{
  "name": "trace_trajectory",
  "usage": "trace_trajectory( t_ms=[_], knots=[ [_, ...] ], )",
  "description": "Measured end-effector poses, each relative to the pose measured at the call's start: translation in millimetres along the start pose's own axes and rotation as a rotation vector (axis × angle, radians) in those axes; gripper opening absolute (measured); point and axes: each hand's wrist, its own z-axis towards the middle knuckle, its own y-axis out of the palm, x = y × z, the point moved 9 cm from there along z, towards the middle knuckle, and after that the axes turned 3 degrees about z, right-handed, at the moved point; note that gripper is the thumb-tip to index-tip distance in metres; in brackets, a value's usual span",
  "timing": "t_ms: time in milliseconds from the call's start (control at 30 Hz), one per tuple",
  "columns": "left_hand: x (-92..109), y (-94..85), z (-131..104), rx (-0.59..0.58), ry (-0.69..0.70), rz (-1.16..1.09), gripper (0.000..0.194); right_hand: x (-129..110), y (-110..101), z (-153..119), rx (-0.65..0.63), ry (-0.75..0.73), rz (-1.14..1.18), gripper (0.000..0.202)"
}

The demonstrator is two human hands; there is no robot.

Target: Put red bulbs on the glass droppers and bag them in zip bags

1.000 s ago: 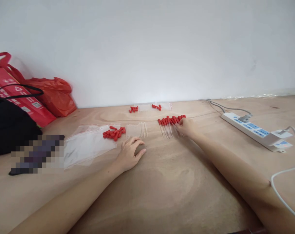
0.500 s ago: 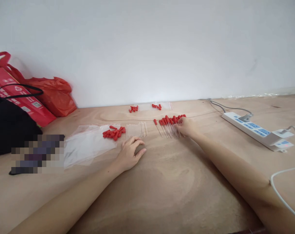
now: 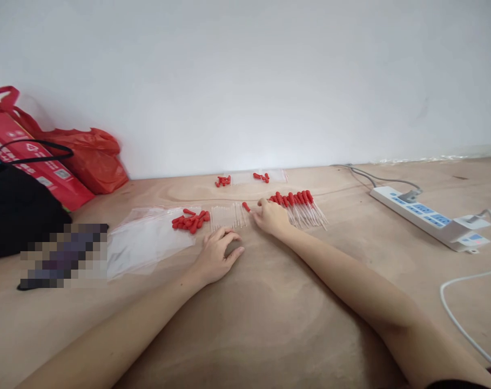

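Note:
My left hand (image 3: 220, 255) rests on the table with its fingers apart and nothing in them, in front of a row of clear glass tubes (image 3: 223, 217) and a heap of red rubber bulbs (image 3: 190, 221). My right hand (image 3: 273, 217) is closed at the left end of a row of glass droppers with red bulbs (image 3: 301, 201). Its fingertips are on a single dropper (image 3: 246, 206), whose red bulb points away to the upper left while its stem is mostly hidden by the fingers. The rest of the row lies side by side to the right, partly behind this hand.
Clear plastic bags (image 3: 148, 243) lie at left beside a blurred-out flat object (image 3: 65, 256). Near the wall are more red bulbs (image 3: 223, 181) and a small clear bag (image 3: 245, 177). A white power strip (image 3: 427, 216) with cables sits right; red bags (image 3: 93, 156) stand far left.
My right hand has moved left from the right part of the dropper row to its left end. The leftmost dropper has shifted left. My left hand stays put.

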Motion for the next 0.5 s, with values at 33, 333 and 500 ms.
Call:
trace_trajectory(
  t_ms=[33, 333, 500],
  knots=[
    [0, 0.5, 0, -0.006, -0.004, 0.002, 0.016, -5, 5, 3, -0.028, -0.002, -0.002, 0.031],
    [1, -0.2, -2, -0.006, -0.003, -0.007, 0.016, 0, 14, 8, -0.104, 0.045, -0.070, 0.024],
    [1, -0.8, 0, -0.005, 0.001, -0.007, 0.015, 17, 9, 6, -0.114, 0.108, -0.069, 0.025]
  ],
)
